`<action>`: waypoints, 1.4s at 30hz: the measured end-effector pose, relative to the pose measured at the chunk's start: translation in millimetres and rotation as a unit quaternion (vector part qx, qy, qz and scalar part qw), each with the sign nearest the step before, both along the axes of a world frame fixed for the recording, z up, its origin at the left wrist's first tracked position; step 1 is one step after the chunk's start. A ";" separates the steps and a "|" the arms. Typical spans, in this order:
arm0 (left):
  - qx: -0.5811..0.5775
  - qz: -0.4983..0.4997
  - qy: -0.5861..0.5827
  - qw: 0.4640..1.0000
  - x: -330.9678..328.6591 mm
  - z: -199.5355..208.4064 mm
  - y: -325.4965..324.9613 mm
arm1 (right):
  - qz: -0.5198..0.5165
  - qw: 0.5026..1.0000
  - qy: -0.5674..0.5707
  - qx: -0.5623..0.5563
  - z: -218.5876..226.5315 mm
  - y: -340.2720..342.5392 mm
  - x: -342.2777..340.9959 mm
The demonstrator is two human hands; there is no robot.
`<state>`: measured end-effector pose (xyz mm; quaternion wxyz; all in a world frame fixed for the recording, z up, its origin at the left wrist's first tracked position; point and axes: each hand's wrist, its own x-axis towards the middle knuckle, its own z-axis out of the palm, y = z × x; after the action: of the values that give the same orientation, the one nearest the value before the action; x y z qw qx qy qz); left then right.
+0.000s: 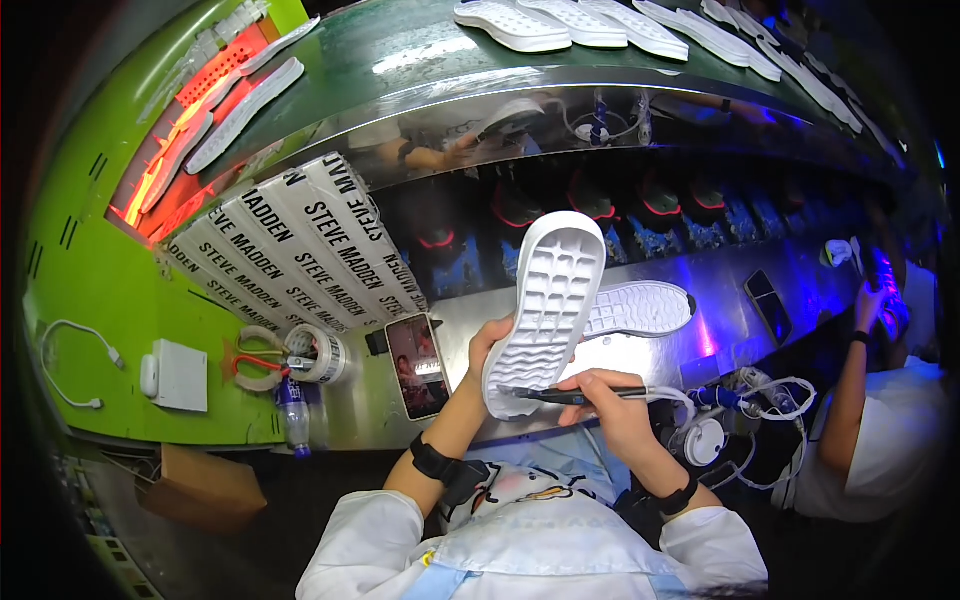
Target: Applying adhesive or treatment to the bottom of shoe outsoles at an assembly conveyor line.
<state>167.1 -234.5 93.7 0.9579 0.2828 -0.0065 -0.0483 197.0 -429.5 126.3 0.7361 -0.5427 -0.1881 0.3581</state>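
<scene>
A white shoe sole (560, 285) with a grid of square hollows is tilted up in front of me. My left hand (485, 350) is closed round its left edge, with some of the fingers hidden behind it. In my right hand (612, 408) is a black pen-shaped applicator (545, 395), pinched between the fingers. Its tip meets the wavy lower end of the sole. From its back end a pale hose (670, 393) runs to the right. Behind the raised sole, a second white sole (648, 308) lies on the metal bench (640, 352).
Left of my hands are a phone (418, 366), tape rolls (318, 355), scissors (262, 367), a bottle (294, 415) and a printed box (290, 245). Coiled hoses (770, 400) and a dark phone (768, 305) are at right, near a co-worker (860, 410). Several soles (515, 24) line the green conveyor (420, 62).
</scene>
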 end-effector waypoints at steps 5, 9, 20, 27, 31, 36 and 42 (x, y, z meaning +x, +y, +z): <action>-0.007 -0.074 -0.039 0.996 3.2 2.2 4.0 | 0.065 0.991 -0.116 -0.020 -2.3 -0.9 -1.8; -0.014 -0.042 -0.058 0.997 -2.3 0.5 5.7 | 0.028 0.999 0.030 0.009 3.2 -5.2 14.5; 0.053 -0.083 -0.046 0.994 2.0 -1.1 10.2 | 0.100 0.992 -0.066 -0.049 3.9 -12.0 18.3; 0.033 -0.129 -0.098 0.986 7.1 -5.7 11.4 | 0.129 0.967 -0.217 -0.042 16.9 -4.5 10.1; 0.031 -0.146 -0.060 0.987 6.3 2.3 11.2 | 0.132 0.949 -0.281 -0.051 28.9 -12.5 13.3; -0.031 -0.157 0.017 0.987 9.7 16.8 -1.8 | 0.192 0.882 -0.429 -0.045 25.6 -8.2 5.7; -0.035 -0.157 0.184 0.970 13.7 21.0 -5.8 | 0.149 0.819 -0.554 0.016 34.7 -7.9 5.0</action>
<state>180.8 -240.3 114.7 0.9322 0.2312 0.1240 -0.2493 202.0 -437.4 161.0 0.4535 -0.6028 -0.6489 0.0993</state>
